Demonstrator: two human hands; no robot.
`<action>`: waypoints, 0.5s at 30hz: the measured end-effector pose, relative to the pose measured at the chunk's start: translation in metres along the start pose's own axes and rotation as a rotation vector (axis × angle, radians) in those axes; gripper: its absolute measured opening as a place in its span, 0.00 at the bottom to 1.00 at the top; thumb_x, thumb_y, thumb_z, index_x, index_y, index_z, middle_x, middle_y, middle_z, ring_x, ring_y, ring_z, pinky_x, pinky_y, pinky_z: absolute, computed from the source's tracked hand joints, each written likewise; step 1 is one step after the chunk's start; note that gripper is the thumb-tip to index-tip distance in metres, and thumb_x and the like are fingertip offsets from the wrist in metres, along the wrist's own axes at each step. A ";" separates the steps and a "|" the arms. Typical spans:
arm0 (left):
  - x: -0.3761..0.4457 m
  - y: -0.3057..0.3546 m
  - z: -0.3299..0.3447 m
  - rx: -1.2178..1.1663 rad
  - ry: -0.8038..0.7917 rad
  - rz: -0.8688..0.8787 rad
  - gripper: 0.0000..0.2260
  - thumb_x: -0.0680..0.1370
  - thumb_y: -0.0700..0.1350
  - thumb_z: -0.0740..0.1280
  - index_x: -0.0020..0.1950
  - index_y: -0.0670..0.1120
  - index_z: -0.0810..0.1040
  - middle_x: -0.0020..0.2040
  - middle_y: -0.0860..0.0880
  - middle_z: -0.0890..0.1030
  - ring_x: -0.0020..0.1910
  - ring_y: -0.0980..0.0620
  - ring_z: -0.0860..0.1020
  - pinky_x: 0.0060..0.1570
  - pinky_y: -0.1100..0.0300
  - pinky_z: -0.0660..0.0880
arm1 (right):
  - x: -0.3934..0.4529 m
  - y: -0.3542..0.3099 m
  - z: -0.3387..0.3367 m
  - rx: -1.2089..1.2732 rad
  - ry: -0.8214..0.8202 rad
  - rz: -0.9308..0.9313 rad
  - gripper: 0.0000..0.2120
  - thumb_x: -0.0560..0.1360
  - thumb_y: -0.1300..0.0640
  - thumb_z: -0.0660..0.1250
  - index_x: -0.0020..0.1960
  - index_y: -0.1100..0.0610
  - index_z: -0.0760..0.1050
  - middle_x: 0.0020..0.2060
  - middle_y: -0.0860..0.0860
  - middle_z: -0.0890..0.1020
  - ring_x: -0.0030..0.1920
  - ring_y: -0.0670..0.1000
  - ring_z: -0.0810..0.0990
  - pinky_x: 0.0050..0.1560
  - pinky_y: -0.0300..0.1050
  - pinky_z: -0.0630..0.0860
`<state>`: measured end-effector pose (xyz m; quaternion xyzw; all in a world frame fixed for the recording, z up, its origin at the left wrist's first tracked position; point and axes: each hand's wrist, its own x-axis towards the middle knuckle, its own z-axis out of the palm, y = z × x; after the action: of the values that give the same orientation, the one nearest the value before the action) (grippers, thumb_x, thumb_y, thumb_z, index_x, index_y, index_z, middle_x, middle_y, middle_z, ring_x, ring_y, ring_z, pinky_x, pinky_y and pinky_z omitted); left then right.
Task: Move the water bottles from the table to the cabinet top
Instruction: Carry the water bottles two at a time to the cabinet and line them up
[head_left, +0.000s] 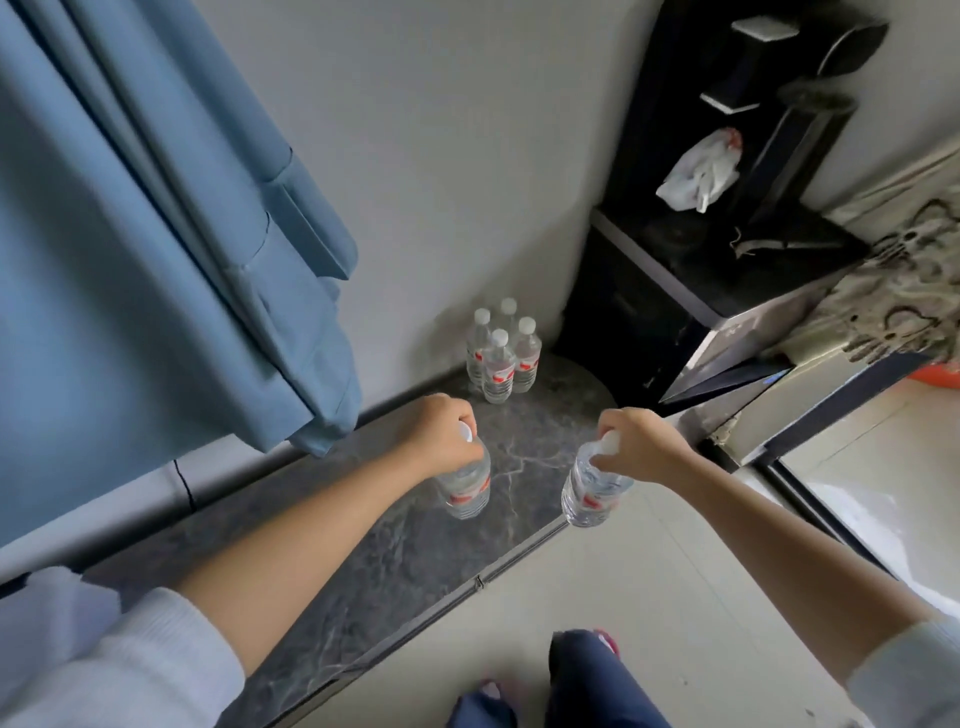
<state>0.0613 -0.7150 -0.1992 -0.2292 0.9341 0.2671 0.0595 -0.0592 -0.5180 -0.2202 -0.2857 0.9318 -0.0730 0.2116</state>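
Both grips are closed from above around bottle necks. Nearest, the right hand (641, 444) curls its fingers under the white cap of a clear plastic water bottle with a red label (589, 491), which hangs tilted below the grip over the front edge of the dark marbled stone cabinet top (405, 561); whether its base touches the edge I cannot tell. Just beyond, the left hand (441, 434) wraps the neck of a second clear red-labelled bottle (467, 486), which stands below that grip on the stone.

Both bottles look full, so fairly weighty for their size, with thin walls that would dent under a squeeze and smooth sides that may slip; the stiff neck under the cap is likely the surest hold.

Each forearm reaches forward, bare from the pale sleeve, wrist bent down, knuckles up.

Farther off, ahead of both grips, four matching capped bottles (500, 358) cluster upright by the wall.
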 end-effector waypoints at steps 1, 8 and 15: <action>0.011 0.002 0.004 -0.011 0.014 -0.010 0.09 0.71 0.42 0.69 0.50 0.42 0.82 0.55 0.45 0.80 0.55 0.47 0.77 0.42 0.66 0.64 | 0.014 0.003 -0.002 0.003 -0.001 -0.004 0.10 0.70 0.54 0.69 0.43 0.54 0.68 0.43 0.50 0.72 0.43 0.51 0.71 0.37 0.41 0.66; 0.089 0.018 0.043 -0.085 -0.033 -0.177 0.09 0.69 0.41 0.70 0.47 0.42 0.82 0.53 0.45 0.80 0.54 0.45 0.78 0.50 0.59 0.72 | 0.106 0.030 -0.010 0.056 -0.061 -0.019 0.08 0.68 0.58 0.67 0.41 0.56 0.67 0.41 0.51 0.72 0.41 0.52 0.71 0.29 0.38 0.62; 0.164 0.053 0.083 -0.089 -0.033 -0.424 0.08 0.72 0.43 0.68 0.50 0.45 0.75 0.57 0.46 0.78 0.57 0.46 0.76 0.50 0.59 0.70 | 0.194 0.062 -0.014 0.071 -0.243 -0.102 0.11 0.68 0.60 0.67 0.43 0.56 0.65 0.44 0.50 0.70 0.42 0.51 0.70 0.32 0.38 0.63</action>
<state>-0.1093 -0.6964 -0.2833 -0.4186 0.8511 0.2934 0.1193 -0.2410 -0.5762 -0.2919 -0.3317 0.8804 -0.0814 0.3289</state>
